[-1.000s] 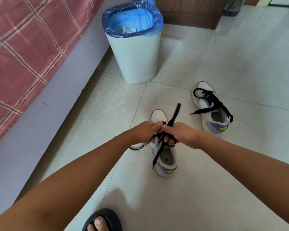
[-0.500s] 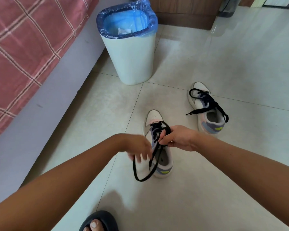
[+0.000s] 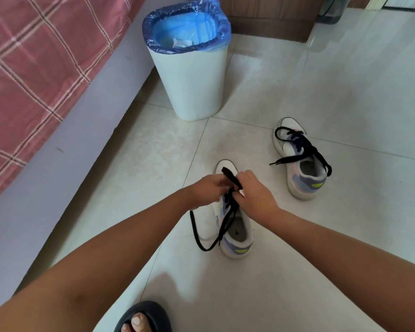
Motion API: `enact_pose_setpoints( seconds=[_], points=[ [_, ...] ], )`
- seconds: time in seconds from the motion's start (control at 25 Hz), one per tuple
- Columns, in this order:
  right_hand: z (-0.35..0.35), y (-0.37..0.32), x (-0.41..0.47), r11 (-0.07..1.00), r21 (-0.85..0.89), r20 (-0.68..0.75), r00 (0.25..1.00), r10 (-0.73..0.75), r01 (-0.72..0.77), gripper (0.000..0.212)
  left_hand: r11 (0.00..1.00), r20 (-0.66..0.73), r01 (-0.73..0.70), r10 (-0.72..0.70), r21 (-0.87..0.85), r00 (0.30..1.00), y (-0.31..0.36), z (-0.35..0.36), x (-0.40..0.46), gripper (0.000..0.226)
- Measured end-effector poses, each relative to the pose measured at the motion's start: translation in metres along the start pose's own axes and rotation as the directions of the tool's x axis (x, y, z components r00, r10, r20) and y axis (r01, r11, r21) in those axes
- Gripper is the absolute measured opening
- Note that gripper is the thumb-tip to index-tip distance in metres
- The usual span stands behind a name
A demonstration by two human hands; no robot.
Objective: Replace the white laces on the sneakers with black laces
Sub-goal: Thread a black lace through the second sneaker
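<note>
Both your forearms reach forward and down from the near corners of the view and meet over the near sneaker point(image 3: 235, 233), which stands on the floor tiles point(image 3: 321, 236) with its toe pointing away from you and its heel toward you. Your left hand point(image 3: 207, 190) sits over the left side of that sneaker's forefoot, knuckles up, fingers curled in around the black lace point(image 3: 230, 202) where it rises from the eyelets. Your right hand point(image 3: 256, 194) is pressed close against it from the right side of the same sneaker, wrist bent inward, thumb and fingers pinching the same lace; a short flat end of it pokes up between the two hands, just over the sneaker's white toe. Below the hands, the lace runs down across the tongue, and a long slack loop of it hangs out past the sneaker's left side and curves back toward its heel. The second sneaker point(image 3: 299, 164) lies to the right of the near sneaker and a little farther from you, apart from it, already threaded with a black lace whose loose ends point(image 3: 285, 160) trail over its opening. A white bin point(image 3: 189, 80) lined with a blue bag stands beyond the near sneaker, to its left, beside the bed with the red checked cover point(image 3: 34, 68). Your toes in a dark slipper point(image 3: 141, 318) show at the bottom edge, nearer than the sneaker's heel.
</note>
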State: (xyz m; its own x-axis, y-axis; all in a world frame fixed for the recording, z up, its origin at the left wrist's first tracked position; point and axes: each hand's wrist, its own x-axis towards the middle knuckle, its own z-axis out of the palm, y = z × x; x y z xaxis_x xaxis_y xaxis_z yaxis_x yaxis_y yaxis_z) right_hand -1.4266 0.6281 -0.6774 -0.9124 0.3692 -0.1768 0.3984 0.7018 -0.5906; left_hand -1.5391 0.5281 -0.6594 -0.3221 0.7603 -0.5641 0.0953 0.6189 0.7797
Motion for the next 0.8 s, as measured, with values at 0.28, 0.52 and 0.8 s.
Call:
enact_pose_setpoints(
  seconds=[0.28,0.52,0.8],
  points=[
    [0.0,0.006,-0.007,0.886,0.382,0.02,0.961,0.277,-0.263,0.011,0.995,0.129,0.104,-0.105,0.013,0.986,-0.007,-0.008,0.0,0.021],
    [-0.005,0.005,-0.012,0.821,0.481,0.097,0.949,0.299,-0.307,0.009,0.943,0.01,-0.012,0.01,0.333,1.0,-0.004,-0.015,0.003,0.013],
    [-0.017,0.019,-0.034,0.512,0.704,0.357,0.868,0.345,-0.493,0.017,0.634,-0.154,0.049,0.112,0.771,0.982,-0.015,-0.013,0.001,0.023]
  ],
)
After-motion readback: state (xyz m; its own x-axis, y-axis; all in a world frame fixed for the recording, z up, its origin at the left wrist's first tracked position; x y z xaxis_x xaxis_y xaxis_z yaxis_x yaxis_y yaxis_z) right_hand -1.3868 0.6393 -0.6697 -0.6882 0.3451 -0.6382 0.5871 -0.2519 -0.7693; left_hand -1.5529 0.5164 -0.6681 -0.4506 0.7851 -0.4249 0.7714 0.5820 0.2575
